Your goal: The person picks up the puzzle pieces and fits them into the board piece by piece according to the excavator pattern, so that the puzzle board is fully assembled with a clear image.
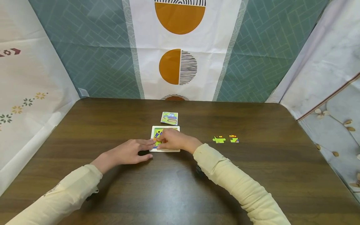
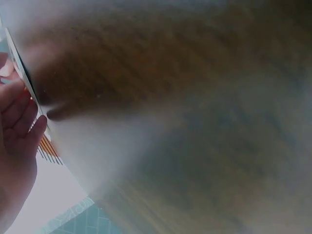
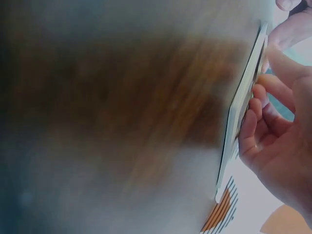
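Observation:
A white-framed jigsaw tray [image 1: 166, 150] lies on the table in the head view, its green, blue and yellow picture partly hidden by the hands. My left hand [image 1: 130, 152] comes in from the left, palm down, its outstretched fingertips touching the tray's left part and the thumb apart on the table side. Over the tray's middle, my right hand [image 1: 175, 139] has bent fingers, with thumb and index finger at a puzzle piece [image 1: 158, 143] on the left side of the picture. In the right wrist view, its curled fingers sit close against the tray edge [image 3: 236, 109].
Two loose puzzle pieces lie to the right: a green one [image 1: 219, 139] and a green-and-red one [image 1: 234, 138]. A small picture card [image 1: 169, 118] with a digger lies just behind the tray. The brown table [image 1: 112, 118] ends at a patterned curtain [image 1: 180, 40].

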Available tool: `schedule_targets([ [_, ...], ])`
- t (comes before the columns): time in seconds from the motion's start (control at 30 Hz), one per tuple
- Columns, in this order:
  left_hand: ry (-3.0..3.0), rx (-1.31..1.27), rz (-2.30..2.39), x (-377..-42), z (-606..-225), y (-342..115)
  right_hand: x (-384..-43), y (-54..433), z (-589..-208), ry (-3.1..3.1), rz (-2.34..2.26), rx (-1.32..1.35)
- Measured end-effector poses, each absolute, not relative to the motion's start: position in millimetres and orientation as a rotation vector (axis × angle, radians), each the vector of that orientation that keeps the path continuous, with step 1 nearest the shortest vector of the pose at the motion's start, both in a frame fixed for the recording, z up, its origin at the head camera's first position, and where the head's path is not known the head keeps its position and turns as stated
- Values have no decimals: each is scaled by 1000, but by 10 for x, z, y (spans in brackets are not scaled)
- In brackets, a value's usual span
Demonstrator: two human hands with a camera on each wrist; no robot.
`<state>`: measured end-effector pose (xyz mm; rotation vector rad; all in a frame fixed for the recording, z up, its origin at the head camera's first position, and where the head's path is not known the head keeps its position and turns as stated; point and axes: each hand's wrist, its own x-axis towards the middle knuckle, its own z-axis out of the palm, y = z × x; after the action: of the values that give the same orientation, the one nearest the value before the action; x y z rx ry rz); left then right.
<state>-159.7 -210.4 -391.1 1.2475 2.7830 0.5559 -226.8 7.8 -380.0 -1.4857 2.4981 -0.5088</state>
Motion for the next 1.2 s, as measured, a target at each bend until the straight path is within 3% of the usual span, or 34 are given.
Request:
schedule_targets([
  [0.9,2792,1338,453,-1600,-3944,-2099,-2258,68,-3803,2519,-424,-1473],
  [1.2,2788,1358,451,-1608,-3957,-2119,-2315,56,-3815,2483,-516,-1578],
])
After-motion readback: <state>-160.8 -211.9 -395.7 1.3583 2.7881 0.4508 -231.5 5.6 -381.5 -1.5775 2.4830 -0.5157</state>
